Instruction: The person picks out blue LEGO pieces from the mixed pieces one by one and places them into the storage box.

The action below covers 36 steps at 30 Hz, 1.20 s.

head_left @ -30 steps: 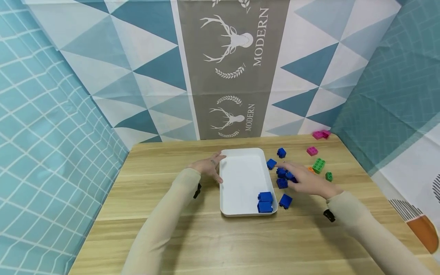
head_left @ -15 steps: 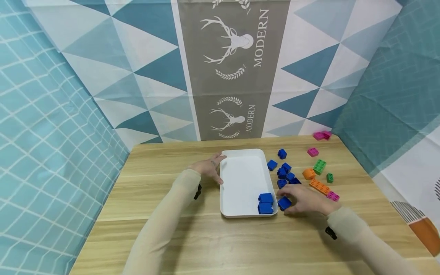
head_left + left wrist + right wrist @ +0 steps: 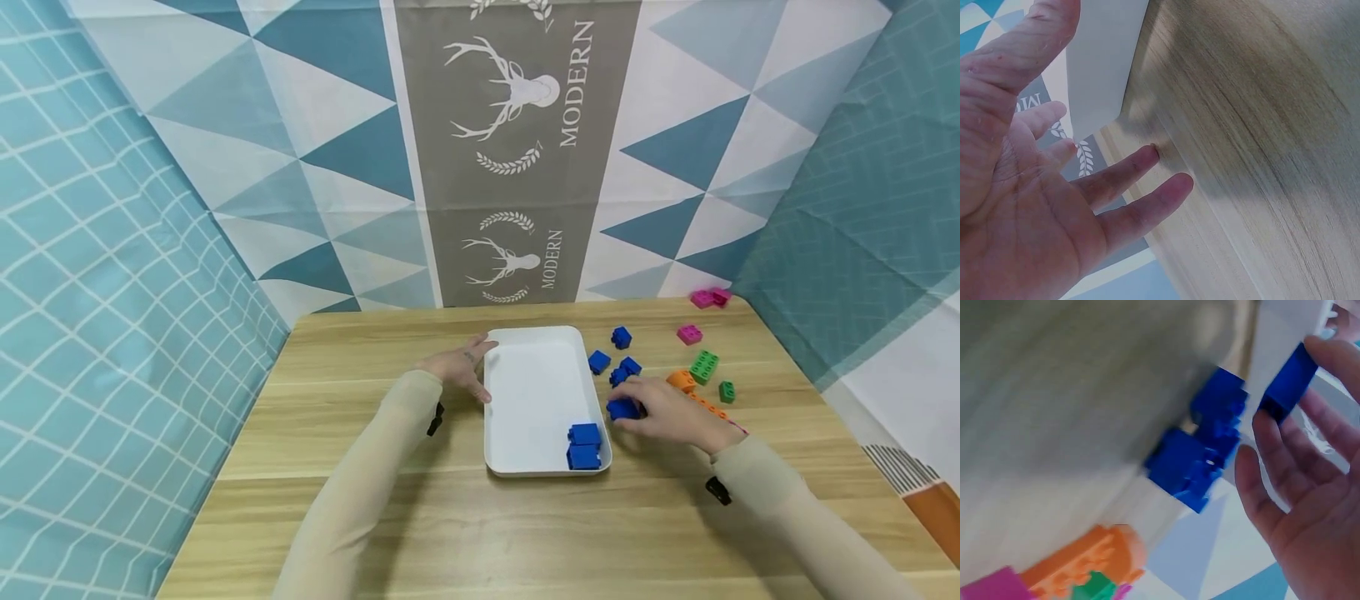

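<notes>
My right hand (image 3: 666, 410) is just right of the white tray (image 3: 531, 387). It pinches a blue toy brick (image 3: 1290, 381) between thumb and fingers, as the right wrist view shows; the same held brick (image 3: 621, 409) is partly covered by the hand in the head view. Inside the tray, two blue bricks (image 3: 584, 446) lie in the near right corner. My left hand (image 3: 457, 368) is at the tray's left side, thumb and fingers spread and extended. Other blue bricks (image 3: 1185, 459) lie loose on the table close to the right hand, some hidden behind it.
Beyond the right hand lie orange bricks (image 3: 681, 381), a large green brick (image 3: 704, 367), a small green one (image 3: 727, 392) and pink bricks (image 3: 690, 334). Two more blue bricks, one at the tray's side (image 3: 599, 362), lie farther back. A patterned cloth (image 3: 510, 150) hangs behind the wooden table (image 3: 480, 533).
My right hand came from above the blue pile to the nearest blue brick, gripped it, and moved back away from the near edge with it. The left hand stays at the tray.
</notes>
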Motion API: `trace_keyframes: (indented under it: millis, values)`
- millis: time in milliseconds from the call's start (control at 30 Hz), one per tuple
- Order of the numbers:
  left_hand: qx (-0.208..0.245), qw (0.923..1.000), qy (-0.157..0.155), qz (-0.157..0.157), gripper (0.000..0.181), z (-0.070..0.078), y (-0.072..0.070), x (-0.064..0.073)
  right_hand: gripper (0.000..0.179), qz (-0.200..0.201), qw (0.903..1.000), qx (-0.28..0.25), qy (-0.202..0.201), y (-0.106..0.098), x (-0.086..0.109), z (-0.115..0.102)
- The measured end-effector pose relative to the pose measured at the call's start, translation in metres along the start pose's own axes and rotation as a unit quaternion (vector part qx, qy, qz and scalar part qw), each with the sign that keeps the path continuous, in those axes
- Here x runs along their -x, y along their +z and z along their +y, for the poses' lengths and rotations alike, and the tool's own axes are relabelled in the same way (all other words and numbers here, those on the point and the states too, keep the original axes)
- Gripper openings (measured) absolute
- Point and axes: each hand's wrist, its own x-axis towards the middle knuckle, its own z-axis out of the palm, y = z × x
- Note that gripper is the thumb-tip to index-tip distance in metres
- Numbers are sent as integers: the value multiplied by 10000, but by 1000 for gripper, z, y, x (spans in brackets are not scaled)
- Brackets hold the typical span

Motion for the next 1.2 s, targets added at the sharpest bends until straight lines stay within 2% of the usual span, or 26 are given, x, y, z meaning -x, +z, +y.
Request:
trace_keyframes:
  millis: [133, 233, 400, 500, 633, 867, 1200]
  values:
    - [-42, 10000, -2, -21, 113, 0, -1, 0, 32, 280, 9995, 47, 138, -3, -11, -11]
    - [-113, 9999, -28, -22, 113, 1, -2, 1, 34, 323, 9994, 15, 111, -1, -22, -20]
    - [5, 10000, -75, -53, 114, 3, -2, 2, 39, 188, 9998, -77, -15, 9, -40, -30]
    - [105, 9999, -87, -63, 113, 4, -1, 1, 43, -36, 9998, -140, 108, 17, -47, -33]
    - [97, 9998, -146, -28, 113, 3, 0, 1, 40, -244, 9994, -116, 210, 25, -49, -33]
    - [29, 9997, -235, -3, 117, 3, 0, -1, 19, -282, 9995, 72, -89, 32, -48, -27]
    - [-101, 9995, -299, -15, 118, 3, 0, -4, 23, -641, 9978, 125, -70, 31, -43, -24]
